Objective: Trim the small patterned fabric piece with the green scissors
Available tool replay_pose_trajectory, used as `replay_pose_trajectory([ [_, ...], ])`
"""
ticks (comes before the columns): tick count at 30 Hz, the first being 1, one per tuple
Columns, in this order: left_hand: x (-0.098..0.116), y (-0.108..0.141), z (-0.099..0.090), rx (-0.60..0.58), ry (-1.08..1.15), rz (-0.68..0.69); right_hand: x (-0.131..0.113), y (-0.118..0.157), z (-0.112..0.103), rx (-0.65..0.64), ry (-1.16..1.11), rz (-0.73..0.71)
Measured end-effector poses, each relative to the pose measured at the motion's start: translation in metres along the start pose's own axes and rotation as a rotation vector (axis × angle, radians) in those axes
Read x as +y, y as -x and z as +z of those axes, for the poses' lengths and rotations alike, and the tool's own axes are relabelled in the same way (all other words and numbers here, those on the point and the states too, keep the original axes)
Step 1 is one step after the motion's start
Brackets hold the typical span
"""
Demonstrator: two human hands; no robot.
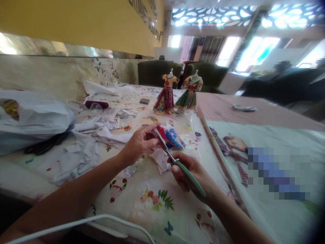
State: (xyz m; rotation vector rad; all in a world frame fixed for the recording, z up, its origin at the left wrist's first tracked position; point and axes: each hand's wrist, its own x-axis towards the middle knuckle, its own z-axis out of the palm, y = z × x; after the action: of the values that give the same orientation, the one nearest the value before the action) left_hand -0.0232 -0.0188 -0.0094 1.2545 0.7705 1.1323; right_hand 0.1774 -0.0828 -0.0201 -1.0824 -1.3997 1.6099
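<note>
Over the middle of the table, my left hand (140,140) pinches a small piece of red and blue patterned fabric (174,138). My right hand (189,171) is closed around the green handles of a pair of scissors (191,179). The scissor blades point up and left, lying against the red part of the fabric beside my left fingertips. Whether the blades are cutting through it I cannot tell. Just below the fabric rests a crumpled white scrap (161,161).
Two small dressed figures, one in a red skirt (165,100) and one in a green skirt (189,96), stand further back. White scraps (86,149) and a plastic bag (35,115) lie left. Patterned fabric strips (237,157) lie right. A white cable (101,217) crosses the front.
</note>
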Motion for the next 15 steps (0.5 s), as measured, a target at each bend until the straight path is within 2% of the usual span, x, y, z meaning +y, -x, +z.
replay_pose_trajectory([
  [15,0.0006,0.0028,0.0005,-0.034,-0.002,-0.030,0.0005,-0.0009,-0.0026,-0.027,0.016,-0.040],
])
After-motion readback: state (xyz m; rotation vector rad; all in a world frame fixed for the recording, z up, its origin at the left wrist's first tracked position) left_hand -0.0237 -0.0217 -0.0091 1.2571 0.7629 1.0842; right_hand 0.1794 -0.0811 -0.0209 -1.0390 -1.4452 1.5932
